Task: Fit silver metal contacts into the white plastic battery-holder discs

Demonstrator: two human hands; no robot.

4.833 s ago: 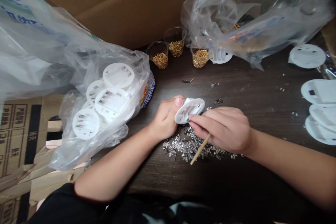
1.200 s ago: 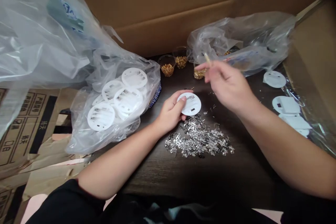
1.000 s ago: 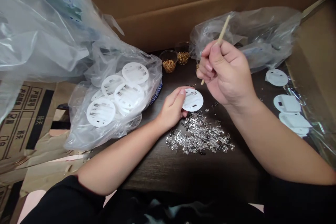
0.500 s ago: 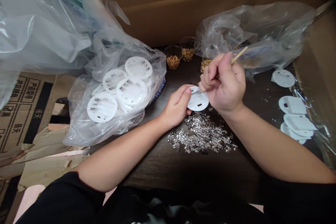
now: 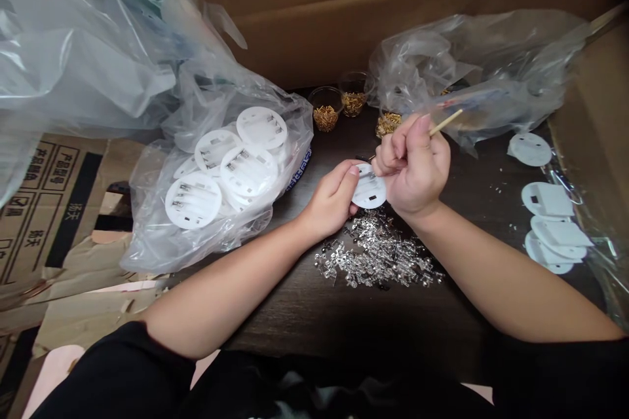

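Observation:
My left hand [image 5: 335, 195] grips a round white plastic battery holder [image 5: 369, 194] by its left edge, thumb on top. Closed around a thin wooden stick [image 5: 447, 122], my right hand [image 5: 417, 167] is at the right edge of that holder. The stick's upper end sticks out past the thumb; a dark tip shows beyond the fingers, over the holder's far edge. Directly below lies a pile of small metal spring contacts [image 5: 378, 252]. Several more white battery holders [image 5: 193, 201], with metal contacts in them, lie on a clear plastic bag at the left.
Clear cups [image 5: 325, 114] of small gold-coloured parts stand at the back. A crumpled plastic bag [image 5: 491, 65] lies behind my right hand. White round pieces [image 5: 560, 236] sit at the right, near the cardboard wall [image 5: 594, 105]. Printed cardboard [image 5: 44, 203] is at the far left.
My right hand has shifted slightly left and down, and the stick leans flatter. The left hand keeps its hold on the battery holder. The whole view has moved a little.

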